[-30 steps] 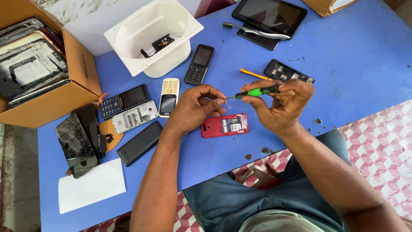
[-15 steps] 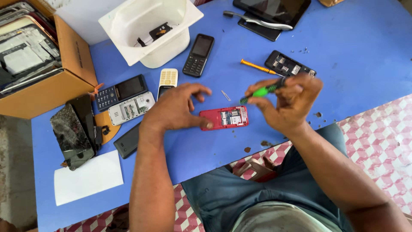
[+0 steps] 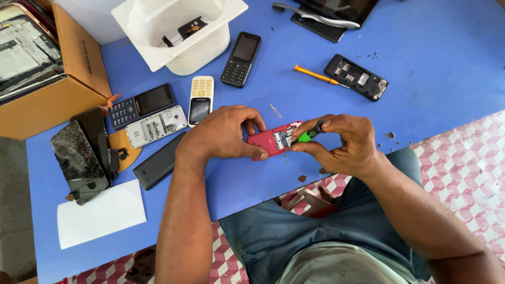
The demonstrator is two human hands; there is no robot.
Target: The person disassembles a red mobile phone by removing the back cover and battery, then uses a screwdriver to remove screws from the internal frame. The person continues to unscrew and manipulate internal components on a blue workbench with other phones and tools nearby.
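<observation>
Blue table [image 3: 431,63], near edge toward the lap. Cardboard box [image 3: 58,100] at far-left corner; white tub [image 3: 173,47] beside it at the far edge. Cracked-screen phones [image 3: 84,152] near the left edge, above a white sheet [image 3: 100,213]. Left hand [image 3: 223,131] pressed flat, fingers curled over the red phone [image 3: 273,139], opened back-up close to the near edge, at centre. Right hand [image 3: 344,144] pinching a green-handled screwdriver [image 3: 307,134], tip apparently at the board, though partly hidden. Risks: tip slipping off a screw under angled pressure, scoring the board; loose screws rolling off the near edge.
</observation>
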